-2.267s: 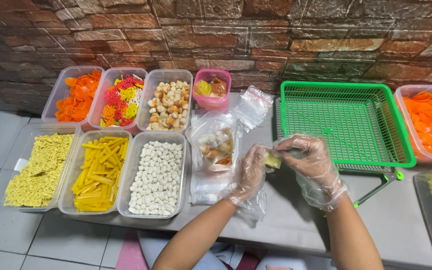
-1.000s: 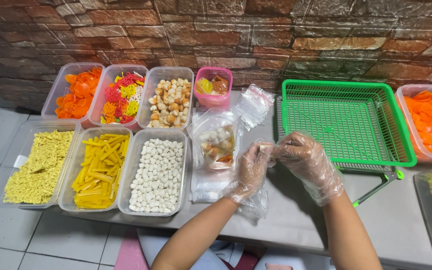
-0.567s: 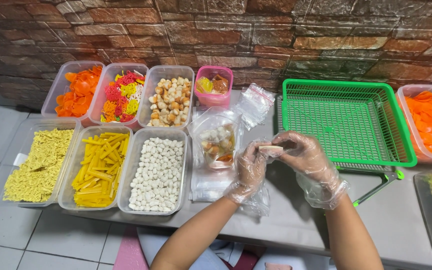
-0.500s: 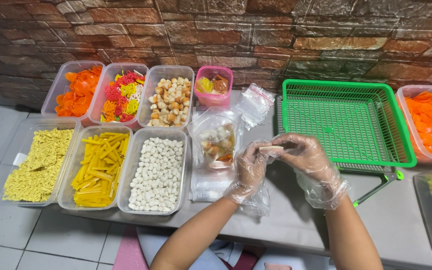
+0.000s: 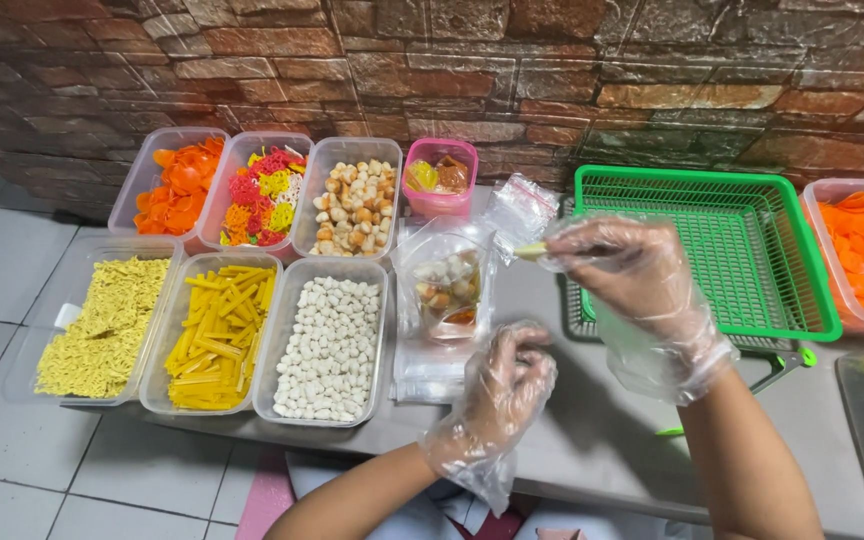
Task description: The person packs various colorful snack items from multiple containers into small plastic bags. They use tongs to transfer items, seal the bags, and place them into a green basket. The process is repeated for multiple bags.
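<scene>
Brick wall behind, grey table (image 5: pixel 592 440) below. Green mesh basket (image 5: pixel 742 250) at right, empty. Clear tubs at left: white balls (image 5: pixel 330 340), yellow sticks (image 5: pixel 214 335). Right hand (image 5: pixel 632 270), loose plastic glove, fingertips pinched on small pale piece (image 5: pixel 530 250), held above table near basket. Left hand (image 5: pixel 504 385), gloved, fingers curled, half closed, holding nothing visible, just beside clear bag (image 5: pixel 444 285) of mixed snacks.

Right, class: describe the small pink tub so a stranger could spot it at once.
Start at the brick wall and follow the back row of tubs along the grey table. The pink tub is last on the right, beside the tub of beige puffs. It alone is coloured and smaller; the others are clear.
</scene>
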